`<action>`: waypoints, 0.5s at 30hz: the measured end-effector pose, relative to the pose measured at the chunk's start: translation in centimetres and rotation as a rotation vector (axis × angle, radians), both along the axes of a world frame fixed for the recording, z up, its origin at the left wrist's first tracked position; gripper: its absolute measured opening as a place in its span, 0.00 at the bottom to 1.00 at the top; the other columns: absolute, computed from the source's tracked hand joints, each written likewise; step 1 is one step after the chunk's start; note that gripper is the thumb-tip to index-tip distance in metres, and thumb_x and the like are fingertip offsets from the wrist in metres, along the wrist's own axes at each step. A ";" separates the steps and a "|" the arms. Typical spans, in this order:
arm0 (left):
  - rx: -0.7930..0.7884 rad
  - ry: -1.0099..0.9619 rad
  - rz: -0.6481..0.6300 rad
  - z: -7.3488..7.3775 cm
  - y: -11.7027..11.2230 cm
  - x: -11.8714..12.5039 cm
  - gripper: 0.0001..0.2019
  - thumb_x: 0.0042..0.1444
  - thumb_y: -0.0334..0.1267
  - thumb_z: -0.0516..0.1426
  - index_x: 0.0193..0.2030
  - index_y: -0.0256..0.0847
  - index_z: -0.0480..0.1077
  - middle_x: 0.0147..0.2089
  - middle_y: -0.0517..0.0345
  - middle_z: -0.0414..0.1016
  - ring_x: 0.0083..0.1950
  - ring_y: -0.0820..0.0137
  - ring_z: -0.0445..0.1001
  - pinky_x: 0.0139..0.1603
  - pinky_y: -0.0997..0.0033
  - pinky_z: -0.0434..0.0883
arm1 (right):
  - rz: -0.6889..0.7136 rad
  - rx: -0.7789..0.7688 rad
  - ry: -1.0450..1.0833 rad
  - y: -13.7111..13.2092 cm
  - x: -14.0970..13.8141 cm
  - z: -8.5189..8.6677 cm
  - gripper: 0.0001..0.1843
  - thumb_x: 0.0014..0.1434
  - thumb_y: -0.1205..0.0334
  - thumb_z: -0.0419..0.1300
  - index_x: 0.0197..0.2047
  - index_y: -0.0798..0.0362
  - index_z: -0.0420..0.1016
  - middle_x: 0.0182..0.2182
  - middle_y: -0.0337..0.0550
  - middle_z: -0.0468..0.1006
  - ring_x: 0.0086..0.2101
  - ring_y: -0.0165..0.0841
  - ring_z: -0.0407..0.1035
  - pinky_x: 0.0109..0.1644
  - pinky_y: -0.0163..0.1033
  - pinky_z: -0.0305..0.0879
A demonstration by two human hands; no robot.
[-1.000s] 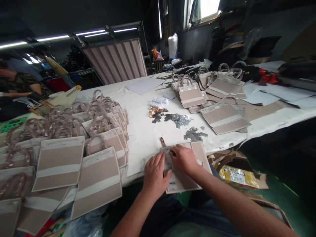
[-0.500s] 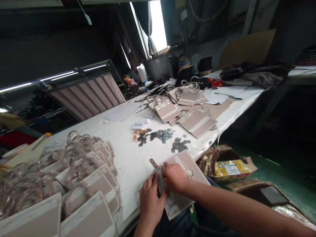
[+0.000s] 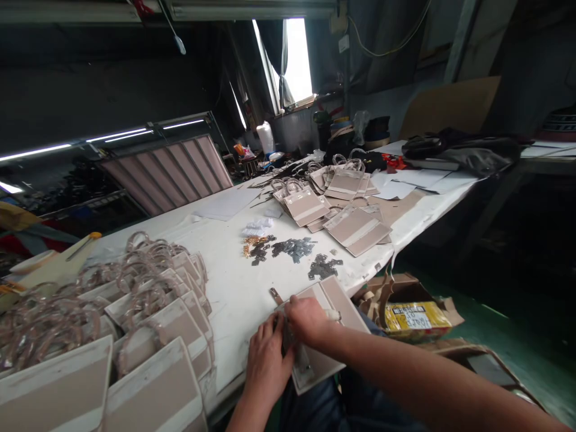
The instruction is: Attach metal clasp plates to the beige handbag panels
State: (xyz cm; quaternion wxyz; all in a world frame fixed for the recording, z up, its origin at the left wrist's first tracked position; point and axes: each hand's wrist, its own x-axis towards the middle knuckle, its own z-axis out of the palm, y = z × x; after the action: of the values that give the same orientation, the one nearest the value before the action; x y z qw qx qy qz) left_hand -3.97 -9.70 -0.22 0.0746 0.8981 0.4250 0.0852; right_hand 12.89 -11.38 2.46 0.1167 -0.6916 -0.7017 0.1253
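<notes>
- Head view: the person's left hand is lying on the near left part of a beige panel. Its fingers are stretching forward and resting flat, not closing round anything.
- The right hand is pressing down on the middle of the same panel, just beside the left hand. Its fingers are curling under, and the knuckles are hiding the tips, so I cannot tell whether they are pinching anything.
- A narrow dark strip is showing on the panel below the two hands, too blurred to identify.
- The beige panel is lying flat at the near edge of the table, with its near corner hanging over the edge above the person's lap.
- A small brown tab is lying on the table just beyond the panel's far left corner.
- Dark metal fittings are sitting in a loose heap just beyond the panel. A wider scatter and some gold-coloured pieces are lying farther back.
- On the left, a big stack of handled panels is covering the table, well apart from the hands.
- More such panels are lying in a far pile toward the table's right end.
- A cardboard box holding a yellow packet is sitting on the floor below the table edge, to the person's right.
</notes>
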 end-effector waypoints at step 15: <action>-0.178 -0.063 0.151 -1.2 0.2 -0.7 0.37 0.60 0.45 0.61 0.76 0.49 0.64 0.75 0.51 0.67 0.74 0.50 0.64 0.76 0.45 0.61 | -0.368 0.002 0.021 10.8 16.4 0.7 0.16 0.66 0.58 0.60 0.50 0.48 0.88 0.50 0.51 0.86 0.47 0.43 0.79 0.41 0.38 0.65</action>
State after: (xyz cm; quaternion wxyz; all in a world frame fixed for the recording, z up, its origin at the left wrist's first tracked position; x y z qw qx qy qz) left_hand -4.68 -9.53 -1.43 0.1605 0.8504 0.4946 0.0805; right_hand 29.30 -0.61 3.15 0.1458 -0.8067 -0.5623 0.1084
